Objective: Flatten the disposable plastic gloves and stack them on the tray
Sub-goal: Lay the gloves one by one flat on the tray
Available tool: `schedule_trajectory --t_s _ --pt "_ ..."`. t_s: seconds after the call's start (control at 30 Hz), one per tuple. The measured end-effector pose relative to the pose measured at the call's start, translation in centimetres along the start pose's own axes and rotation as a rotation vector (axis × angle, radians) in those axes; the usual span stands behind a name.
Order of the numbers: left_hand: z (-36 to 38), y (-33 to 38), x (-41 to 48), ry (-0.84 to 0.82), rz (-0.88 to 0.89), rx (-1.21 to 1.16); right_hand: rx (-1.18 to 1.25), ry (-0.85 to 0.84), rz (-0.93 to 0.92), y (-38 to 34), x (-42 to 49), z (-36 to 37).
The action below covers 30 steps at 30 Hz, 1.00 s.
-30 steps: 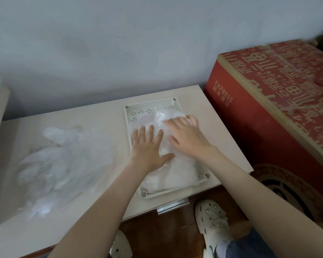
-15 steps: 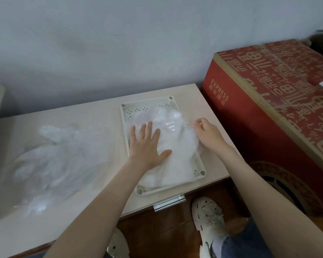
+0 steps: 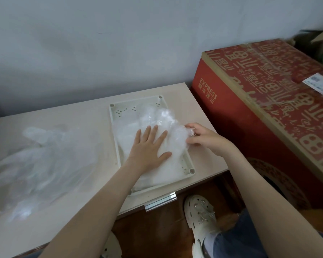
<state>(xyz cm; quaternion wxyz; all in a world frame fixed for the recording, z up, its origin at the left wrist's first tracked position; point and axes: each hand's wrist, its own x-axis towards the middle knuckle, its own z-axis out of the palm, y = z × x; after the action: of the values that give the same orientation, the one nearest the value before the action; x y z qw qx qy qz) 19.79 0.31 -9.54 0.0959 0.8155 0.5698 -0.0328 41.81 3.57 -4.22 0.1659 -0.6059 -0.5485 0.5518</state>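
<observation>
A pale green perforated tray (image 3: pixel 114 116) lies on the right part of the light wooden table (image 3: pixel 82 116). A stack of clear plastic gloves (image 3: pixel 157 118) rests in it. My left hand (image 3: pixel 147 146) presses flat, fingers spread, on the middle of that stack. At the tray's right rim, my right hand (image 3: pixel 203 137) pinches a crumpled part of the top glove. A loose heap of clear gloves (image 3: pixel 37 164) spreads over the table's left side.
A large red cardboard box (image 3: pixel 268 112) printed EXPRESS stands right of the table, close to my right hand. A grey wall runs behind. Below the table's front edge are a brown floor and white clogs (image 3: pixel 199 215).
My right hand slid off the stack to the tray's right rim and curled its fingers onto the glove's edge. The left hand stayed pressing the stack.
</observation>
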Motion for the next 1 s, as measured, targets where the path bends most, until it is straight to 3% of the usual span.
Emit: schedule_trajectory --t_s 0.2,0.4,0.73,1.0 --pt "-0.3 0.1 0.2 0.011 -0.074 0.039 -0.008 0.041 -0.054 -0.3 -0.1 0.5" --pt "-0.3 -0.1 0.1 0.019 -0.056 0.034 -0.233 0.22 -0.217 -1.4 0.5 1.0" --pt "-0.1 -0.2 -0.2 0.093 0.01 0.028 -0.458 0.36 -0.233 -3.6 2.3 2.5" --pt "-0.7 -0.2 -0.6 0.128 0.063 0.001 -0.155 0.328 -0.15 -3.4 0.5 1.0"
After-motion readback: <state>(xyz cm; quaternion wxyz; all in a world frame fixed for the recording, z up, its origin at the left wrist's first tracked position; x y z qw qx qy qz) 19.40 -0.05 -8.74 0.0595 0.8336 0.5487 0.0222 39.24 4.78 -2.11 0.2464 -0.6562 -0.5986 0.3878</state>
